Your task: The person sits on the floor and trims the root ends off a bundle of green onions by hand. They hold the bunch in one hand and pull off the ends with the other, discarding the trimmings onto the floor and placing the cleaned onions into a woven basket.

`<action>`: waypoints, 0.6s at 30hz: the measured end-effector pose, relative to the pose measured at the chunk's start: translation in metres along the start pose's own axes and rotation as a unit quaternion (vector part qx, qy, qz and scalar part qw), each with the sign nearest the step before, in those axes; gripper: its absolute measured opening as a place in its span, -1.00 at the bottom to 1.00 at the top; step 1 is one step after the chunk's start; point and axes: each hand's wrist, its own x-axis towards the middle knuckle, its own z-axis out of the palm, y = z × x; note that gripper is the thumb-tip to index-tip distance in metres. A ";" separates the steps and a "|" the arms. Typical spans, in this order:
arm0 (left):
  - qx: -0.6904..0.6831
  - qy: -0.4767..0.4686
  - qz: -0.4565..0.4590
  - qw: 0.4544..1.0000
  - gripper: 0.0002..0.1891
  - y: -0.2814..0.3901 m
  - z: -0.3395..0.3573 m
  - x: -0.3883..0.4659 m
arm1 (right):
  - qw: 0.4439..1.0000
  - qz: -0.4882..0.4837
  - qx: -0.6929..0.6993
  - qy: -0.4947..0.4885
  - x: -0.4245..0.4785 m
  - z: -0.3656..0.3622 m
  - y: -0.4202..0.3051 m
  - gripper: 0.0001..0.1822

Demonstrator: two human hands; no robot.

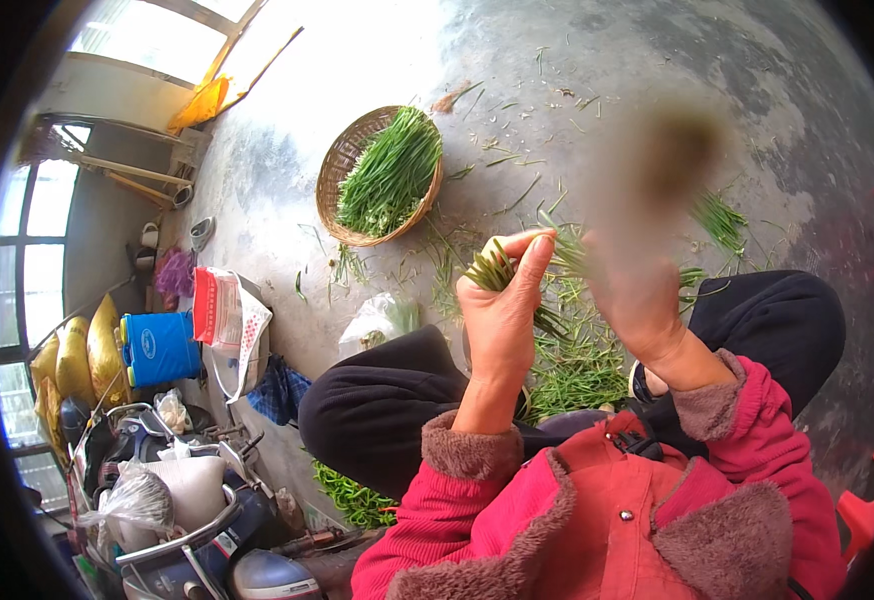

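Note:
My left hand is closed around a small bunch of green stalks, its thumb and forefinger pinched together at the top. Beside it on the right is my right hand, partly covered by a blur; green stalks show at its fingers, touching or close to the left fingertips. Below both hands, a loose heap of green stalks and leaves lies on the floor between my legs. A round wicker basket further off holds a large bundle of long green stalks with pale ends.
Another small green bunch lies on the floor at the right. A clear plastic bag is by my left knee. At the left stand a blue container, a red and white bag, yellow sacks and a motorcycle.

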 end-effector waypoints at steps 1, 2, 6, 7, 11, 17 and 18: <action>0.012 -0.003 0.000 1.000 -0.85 -0.001 -0.002 0.000 | 1.000 0.005 0.006 0.001 0.000 -0.001 -0.001 -0.69; 0.049 0.008 0.025 0.998 -0.84 -0.001 0.002 0.000 | 1.000 0.010 0.011 0.001 0.001 -0.001 -0.002 -0.70; -0.047 0.051 0.049 0.996 -0.80 -0.003 -0.005 0.005 | 0.998 0.045 0.031 -0.003 0.003 0.001 0.005 -0.74; -0.084 0.071 0.057 0.992 -0.80 -0.001 -0.010 0.008 | 0.996 0.060 0.063 0.002 0.004 0.001 0.007 -0.75; -0.214 0.113 0.074 0.968 -0.78 0.003 -0.040 0.024 | 0.968 0.160 0.191 0.011 0.009 -0.006 0.028 -0.85; -0.261 0.155 0.065 0.951 -0.76 0.005 -0.054 0.030 | 0.801 0.334 0.487 0.101 0.016 -0.022 0.047 -0.91; -0.241 0.150 0.061 0.957 -0.77 0.003 -0.051 0.029 | 0.776 0.356 0.513 0.087 0.016 -0.025 0.047 -0.91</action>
